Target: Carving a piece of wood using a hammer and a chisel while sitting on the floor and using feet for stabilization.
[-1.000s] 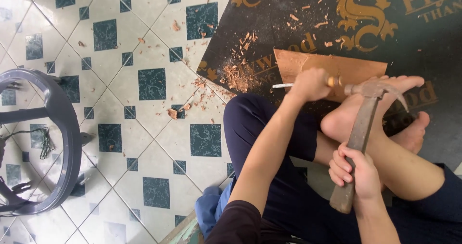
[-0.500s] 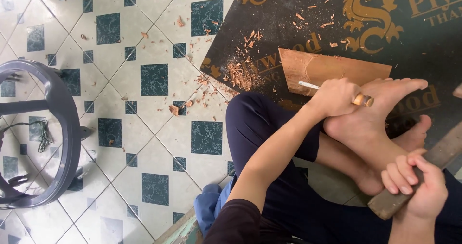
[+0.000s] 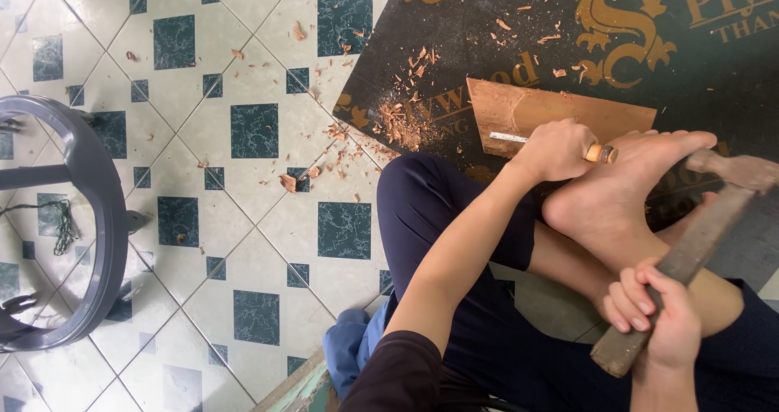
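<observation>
Brown wood block (image 3: 535, 112), chisel-cut, chips nearby.

One chisel (image 3: 560, 146), one hammer (image 3: 690, 250), one wooden block (image 3: 552, 113), two hands — left (image 3: 556, 148), right (image 3: 659, 324) — one grey chair (image 3: 77, 217)

Person sits on the tiled floor, left hand (image 3: 556, 148) gripping a chisel (image 3: 552, 144) laid flat on a wood block (image 3: 552, 112) – bare foot (image 3: 625, 189) pins the block's edge. Right hand (image 3: 661, 323) holds a hammer (image 3: 686, 254) raised, head just beside the toes. Wood chips (image 3: 406, 120) litter the dark plywood sheet (image 3: 503, 22). Grey plastic stool (image 3: 73, 217) at left.
</observation>
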